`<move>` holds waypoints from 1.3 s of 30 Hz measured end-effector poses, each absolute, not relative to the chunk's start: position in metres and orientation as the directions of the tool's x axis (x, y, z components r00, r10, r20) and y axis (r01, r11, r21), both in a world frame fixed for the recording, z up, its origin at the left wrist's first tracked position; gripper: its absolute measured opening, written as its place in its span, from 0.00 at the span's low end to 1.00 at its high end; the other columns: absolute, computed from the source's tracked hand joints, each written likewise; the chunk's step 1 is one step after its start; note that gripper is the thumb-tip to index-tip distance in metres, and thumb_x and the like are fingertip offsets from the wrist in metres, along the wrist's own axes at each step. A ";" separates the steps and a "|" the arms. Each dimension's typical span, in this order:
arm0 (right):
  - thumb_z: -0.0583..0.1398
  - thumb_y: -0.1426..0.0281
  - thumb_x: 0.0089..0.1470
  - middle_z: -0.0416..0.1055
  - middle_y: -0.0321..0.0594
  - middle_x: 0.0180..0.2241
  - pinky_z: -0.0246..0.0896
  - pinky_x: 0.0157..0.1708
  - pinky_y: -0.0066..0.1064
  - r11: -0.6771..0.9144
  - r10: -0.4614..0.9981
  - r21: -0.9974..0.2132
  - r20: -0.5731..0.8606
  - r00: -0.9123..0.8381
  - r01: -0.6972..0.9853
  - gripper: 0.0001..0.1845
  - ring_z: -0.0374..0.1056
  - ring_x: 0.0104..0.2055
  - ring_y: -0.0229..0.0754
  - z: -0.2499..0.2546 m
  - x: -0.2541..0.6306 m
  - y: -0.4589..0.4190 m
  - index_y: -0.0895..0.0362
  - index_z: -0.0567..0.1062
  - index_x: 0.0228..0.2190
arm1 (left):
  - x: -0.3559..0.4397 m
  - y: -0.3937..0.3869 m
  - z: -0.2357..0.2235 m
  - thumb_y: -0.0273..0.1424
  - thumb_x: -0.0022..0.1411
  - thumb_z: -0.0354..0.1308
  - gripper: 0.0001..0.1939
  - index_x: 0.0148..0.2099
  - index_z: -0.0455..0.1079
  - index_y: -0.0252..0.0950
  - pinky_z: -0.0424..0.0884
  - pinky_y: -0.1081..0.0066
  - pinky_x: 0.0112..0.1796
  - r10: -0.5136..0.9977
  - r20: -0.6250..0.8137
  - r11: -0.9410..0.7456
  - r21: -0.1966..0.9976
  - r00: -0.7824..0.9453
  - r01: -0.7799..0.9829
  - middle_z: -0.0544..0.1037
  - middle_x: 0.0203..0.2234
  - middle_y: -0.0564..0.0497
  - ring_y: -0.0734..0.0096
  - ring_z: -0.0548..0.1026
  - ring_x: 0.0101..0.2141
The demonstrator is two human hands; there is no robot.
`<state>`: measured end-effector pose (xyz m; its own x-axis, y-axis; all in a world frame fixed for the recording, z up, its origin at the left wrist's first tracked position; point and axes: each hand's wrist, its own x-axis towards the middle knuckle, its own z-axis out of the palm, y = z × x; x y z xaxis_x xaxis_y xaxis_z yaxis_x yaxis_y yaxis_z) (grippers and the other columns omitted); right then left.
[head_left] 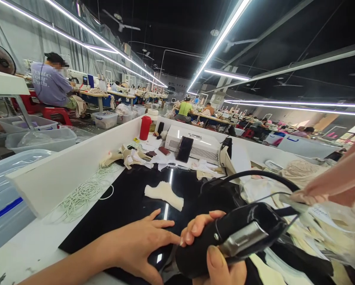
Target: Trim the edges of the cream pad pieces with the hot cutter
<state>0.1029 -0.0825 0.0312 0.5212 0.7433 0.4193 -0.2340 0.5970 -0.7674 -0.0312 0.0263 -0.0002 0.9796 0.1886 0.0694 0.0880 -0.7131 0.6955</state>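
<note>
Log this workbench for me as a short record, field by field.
Right hand: grips a black cylindrical tool with a metal lever
Left hand: open, fingers spread over a glossy black board
On board: flat, irregular cream piece, fabric-like
Board's left edge: tangled pale-green cord
Beyond board: black rectangular phone in front of white slotted box; red cylindrical container

Black tool (229, 231) in right grip (221, 270), cream piece (164, 192) beyond

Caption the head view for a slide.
Right hand gripping a black handheld tool, left hand spread over a glossy black surface, a cream piece lying beyond.
</note>
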 end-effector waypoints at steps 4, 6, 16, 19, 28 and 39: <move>0.68 0.54 0.58 0.69 0.30 0.31 0.67 0.28 0.31 0.625 0.712 -0.751 0.436 0.550 -0.214 0.19 0.67 0.28 0.36 0.035 0.115 -0.083 0.46 0.72 0.48 | -0.033 0.025 -0.005 0.43 0.57 0.75 0.34 0.63 0.69 0.48 0.38 0.32 0.67 0.228 0.090 -0.709 0.697 0.970 0.102 0.71 0.66 0.46 0.40 0.57 0.70; 0.69 0.53 0.57 0.70 0.30 0.30 0.67 0.28 0.31 0.630 0.696 -0.753 0.439 0.567 -0.189 0.21 0.68 0.28 0.36 0.037 0.123 -0.084 0.47 0.72 0.47 | -0.035 0.024 -0.006 0.42 0.57 0.75 0.27 0.56 0.73 0.46 0.41 0.32 0.67 0.233 0.099 -0.714 0.693 0.967 0.101 0.69 0.67 0.46 0.40 0.57 0.70; 0.69 0.56 0.57 0.70 0.31 0.30 0.67 0.28 0.33 0.602 0.671 -0.790 0.418 0.612 -0.120 0.19 0.68 0.28 0.39 0.040 0.150 -0.090 0.48 0.73 0.46 | -0.044 0.031 0.010 0.25 0.65 0.67 0.06 0.40 0.79 0.44 0.47 0.39 0.68 0.247 0.185 -0.836 0.537 0.951 0.113 0.74 0.63 0.50 0.48 0.65 0.67; 0.68 0.57 0.58 0.71 0.32 0.30 0.69 0.28 0.34 0.614 0.651 -0.786 0.452 0.610 -0.073 0.17 0.68 0.28 0.39 0.039 0.157 -0.088 0.47 0.73 0.46 | -0.044 0.032 0.007 0.19 0.69 0.57 0.12 0.40 0.77 0.41 0.53 0.44 0.68 0.273 0.324 -0.909 0.395 0.906 0.133 0.74 0.63 0.48 0.50 0.68 0.65; 0.68 0.63 0.58 0.72 0.33 0.30 0.73 0.27 0.33 0.640 0.607 -0.769 0.507 0.611 0.002 0.14 0.70 0.29 0.39 0.035 0.170 -0.083 0.48 0.74 0.46 | -0.032 0.016 -0.007 0.21 0.73 0.52 0.12 0.47 0.76 0.39 0.75 0.69 0.43 0.291 0.410 -0.916 0.379 0.864 0.129 0.80 0.40 0.49 0.64 0.77 0.40; 0.68 0.62 0.59 0.72 0.33 0.31 0.73 0.28 0.34 0.646 0.611 -0.763 0.515 0.602 -0.003 0.15 0.71 0.28 0.39 0.034 0.163 -0.086 0.49 0.74 0.47 | -0.033 0.014 -0.007 0.19 0.74 0.51 0.13 0.48 0.74 0.40 0.59 0.59 0.67 0.315 0.368 -0.878 0.462 0.875 0.122 0.81 0.44 0.52 0.67 0.79 0.47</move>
<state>0.1633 -0.0863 0.0336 0.6017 0.6108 0.5147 -0.0030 0.6461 -0.7632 -0.0325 0.0140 -0.0069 0.8746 0.3153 0.3682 0.1223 -0.8785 0.4619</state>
